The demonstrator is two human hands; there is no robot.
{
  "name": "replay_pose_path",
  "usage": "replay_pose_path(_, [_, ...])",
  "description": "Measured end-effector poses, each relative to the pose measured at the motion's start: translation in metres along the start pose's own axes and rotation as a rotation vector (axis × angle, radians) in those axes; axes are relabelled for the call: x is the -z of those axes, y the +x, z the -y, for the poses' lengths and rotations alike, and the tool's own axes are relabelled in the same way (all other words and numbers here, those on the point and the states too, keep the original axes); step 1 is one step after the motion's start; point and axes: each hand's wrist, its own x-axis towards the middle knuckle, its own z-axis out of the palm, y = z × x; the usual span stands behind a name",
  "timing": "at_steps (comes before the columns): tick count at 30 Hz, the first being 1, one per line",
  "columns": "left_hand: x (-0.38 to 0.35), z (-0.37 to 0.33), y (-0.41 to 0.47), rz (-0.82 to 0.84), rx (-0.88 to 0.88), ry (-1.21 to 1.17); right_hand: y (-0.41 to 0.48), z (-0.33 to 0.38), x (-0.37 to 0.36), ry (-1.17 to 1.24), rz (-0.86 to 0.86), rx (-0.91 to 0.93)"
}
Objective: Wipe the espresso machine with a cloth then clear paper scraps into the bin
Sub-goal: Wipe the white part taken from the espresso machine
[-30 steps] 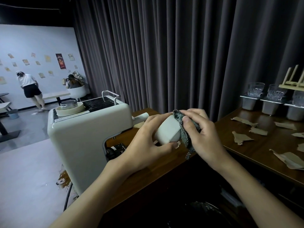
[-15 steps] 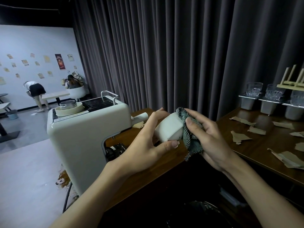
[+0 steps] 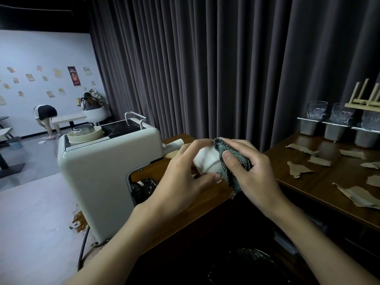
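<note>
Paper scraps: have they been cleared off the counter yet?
No, several torn brown paper scraps lie scattered on the wooden counter to the right of the hands.

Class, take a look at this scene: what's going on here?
A person is cleaning at a dark wooden counter. Their left hand grips a small cream-white rounded piece beside the cream boxy espresso machine, while the right hand presses a green-and-black woven cloth against it. Torn brown paper scraps lie on the counter to the right, not yet cleared.
</note>
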Motion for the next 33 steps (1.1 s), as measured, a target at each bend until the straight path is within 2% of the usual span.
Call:
replay_pose_path(3, [-0.001,-0.003,-0.004,0.014,-0.007,-0.213,0.003,-0.001,0.003,0.112,-0.009,-0.049])
replay_pose_path(6, [-0.006,-0.005,-0.005,-0.010,-0.002,-0.252,0.003,-0.003,0.003,0.258,-0.054,-0.129])
replay_pose_path(13, [-0.013,-0.001,-0.003,-0.027,0.041,-0.212,-0.006,-0.008,-0.004,-0.045,-0.106,-0.018])
replay_pose_path(18, [-0.016,-0.006,-0.001,-0.093,0.141,-0.483,-0.011,-0.004,-0.005,-0.129,-0.054,0.070])
replay_pose_path(24, [-0.020,-0.006,0.001,-0.171,0.172,-0.604,-0.014,0.001,-0.005,-0.198,-0.024,0.186])
replay_pose_path(29, [-0.023,-0.008,0.000,-0.262,0.157,-0.628,-0.014,0.001,-0.007,-0.160,-0.055,0.189])
replay_pose_path(33, [-0.027,-0.010,-0.001,-0.294,0.199,-0.639,-0.006,0.001,-0.010,-0.066,-0.250,0.044])
